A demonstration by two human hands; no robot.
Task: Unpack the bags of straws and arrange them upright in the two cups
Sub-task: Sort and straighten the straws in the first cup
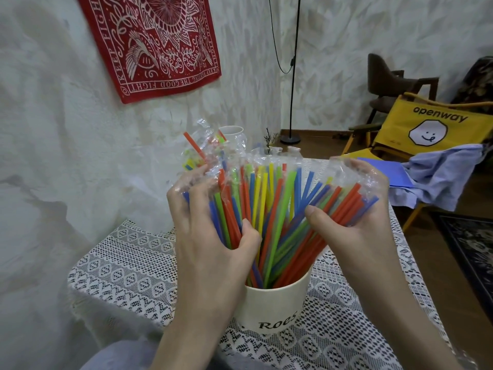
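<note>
Straws [269, 209] are fanned out, lower ends seated in the near white cup [269, 308] on the lace tablecloth [128, 265]. The left side of the bundle is gripped by the left hand [210, 236], thumb curled over the straws; the right side is gripped by the right hand [354, 209]. Clear plastic bag [213, 158] is bunched over the straw tops and caught under both hands' fingers. A second white cup [231, 132] is seen behind, partly hidden by the bag. A yellow chair [426, 124] stands at right.
</note>
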